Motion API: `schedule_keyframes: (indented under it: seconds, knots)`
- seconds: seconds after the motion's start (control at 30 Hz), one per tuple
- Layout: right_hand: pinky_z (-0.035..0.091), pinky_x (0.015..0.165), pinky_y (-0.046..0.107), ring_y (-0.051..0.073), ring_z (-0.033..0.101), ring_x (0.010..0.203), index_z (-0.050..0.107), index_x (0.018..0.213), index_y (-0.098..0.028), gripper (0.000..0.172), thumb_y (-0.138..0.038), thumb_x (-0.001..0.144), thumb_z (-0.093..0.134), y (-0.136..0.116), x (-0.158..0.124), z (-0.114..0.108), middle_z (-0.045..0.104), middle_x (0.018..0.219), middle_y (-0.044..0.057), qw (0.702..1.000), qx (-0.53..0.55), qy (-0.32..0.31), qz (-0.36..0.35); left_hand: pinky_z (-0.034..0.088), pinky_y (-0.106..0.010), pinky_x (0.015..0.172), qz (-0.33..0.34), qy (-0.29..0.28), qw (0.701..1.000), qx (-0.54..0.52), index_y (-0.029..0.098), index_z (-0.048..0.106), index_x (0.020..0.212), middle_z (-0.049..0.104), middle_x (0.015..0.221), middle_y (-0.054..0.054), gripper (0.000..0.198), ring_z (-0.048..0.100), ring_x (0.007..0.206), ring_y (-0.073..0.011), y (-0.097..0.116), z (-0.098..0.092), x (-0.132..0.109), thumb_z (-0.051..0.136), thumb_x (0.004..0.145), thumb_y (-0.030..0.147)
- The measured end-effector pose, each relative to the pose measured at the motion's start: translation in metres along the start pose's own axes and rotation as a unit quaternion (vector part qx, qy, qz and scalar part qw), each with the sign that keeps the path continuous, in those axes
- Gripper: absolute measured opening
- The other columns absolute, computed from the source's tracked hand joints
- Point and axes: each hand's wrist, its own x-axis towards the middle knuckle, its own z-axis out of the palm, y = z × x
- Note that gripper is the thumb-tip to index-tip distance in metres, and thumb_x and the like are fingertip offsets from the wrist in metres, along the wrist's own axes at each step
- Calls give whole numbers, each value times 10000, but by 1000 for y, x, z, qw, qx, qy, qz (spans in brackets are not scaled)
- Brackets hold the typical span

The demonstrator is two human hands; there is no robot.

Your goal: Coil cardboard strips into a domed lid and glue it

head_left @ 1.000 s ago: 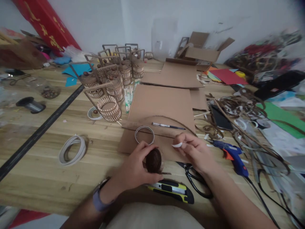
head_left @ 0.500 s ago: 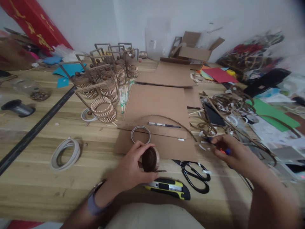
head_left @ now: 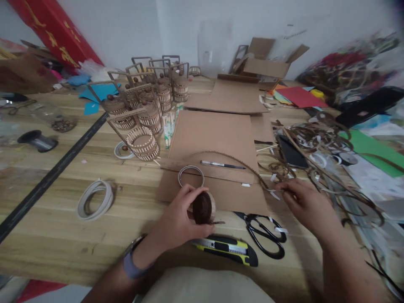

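My left hand [head_left: 179,221] is wrapped round a rolled brown paper coil [head_left: 202,208], a dark disc with a paler outer rim, with a short loose end sticking out to the right. Over to the right, my right hand [head_left: 298,198] is closed in a pinch, its fingertips by small white paper slips [head_left: 274,194] and the end of a curved brown corrugated strip [head_left: 241,159]. What the pinch holds, if anything, I cannot make out. A pale ring [head_left: 191,167] lies just beyond my left hand. Nearer me are a yellow-black utility knife [head_left: 227,248] and black-handled scissors [head_left: 267,235].
Cardboard sheets [head_left: 217,130] cover the table's middle, with a pen [head_left: 222,164] on them. Several small handled baskets [head_left: 142,143] stand at left rear. A roll of white strip [head_left: 94,200] lies left. Tangled brown strips [head_left: 315,139] and a phone [head_left: 292,149] are at right.
The dark and blue object with an orange glow in my right hand no longer shows there. That hand now pinches beside the white slips. My left hand keeps the coil; the view has shifted slightly.
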Motion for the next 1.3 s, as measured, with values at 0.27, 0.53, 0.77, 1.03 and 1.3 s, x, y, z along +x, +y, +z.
schedule_keyframes:
  seconds: [0.27, 0.53, 0.77, 1.03, 1.3]
  knots:
    - [532, 629, 258, 171, 666, 747, 637, 938, -243, 52, -264, 891, 644, -114, -8, -2, 691, 820, 23, 968, 212, -29, -131, 566, -341, 827, 8, 9, 1000, -3, 243, 538, 1300, 464, 1117, -42, 689, 584, 961, -201, 2, 1, 0, 807, 670, 308]
    - [505, 603, 239, 151, 643, 687, 635, 863, -226, 89, -198, 931, 585, -143, -8, 16, 656, 743, 13, 954, 258, -21, -150, 567, -332, 826, 24, 20, 999, 23, 249, 533, 1306, 480, 1124, -43, 685, 585, 956, -198, 1, 3, -1, 795, 672, 253]
    - [500, 601, 260, 162, 637, 688, 615, 852, -230, 83, -188, 914, 581, -140, -10, 24, 652, 756, 24, 956, 269, -29, -112, 519, -400, 946, 34, 11, 998, 51, 267, 522, 1315, 480, 1150, -48, 699, 576, 1021, -229, 3, 4, -4, 793, 671, 234]
    - [396, 516, 228, 124, 508, 574, 520, 729, -222, 162, -216, 815, 657, -143, -1, 28, 558, 660, -32, 947, 299, -118, 14, 449, -422, 1026, 57, 18, 992, 113, 213, 496, 1356, 486, 1202, -94, 731, 543, 1110, -264, 4, 3, -3, 796, 692, 284]
    - [391, 524, 228, 124, 507, 580, 518, 712, -213, 247, -384, 798, 674, -119, 12, 19, 547, 647, -36, 875, 416, -247, 14, 497, -372, 943, 63, -95, 990, 83, 228, 593, 1252, 524, 1148, -57, 646, 582, 1028, -239, 12, 7, -5, 817, 654, 325]
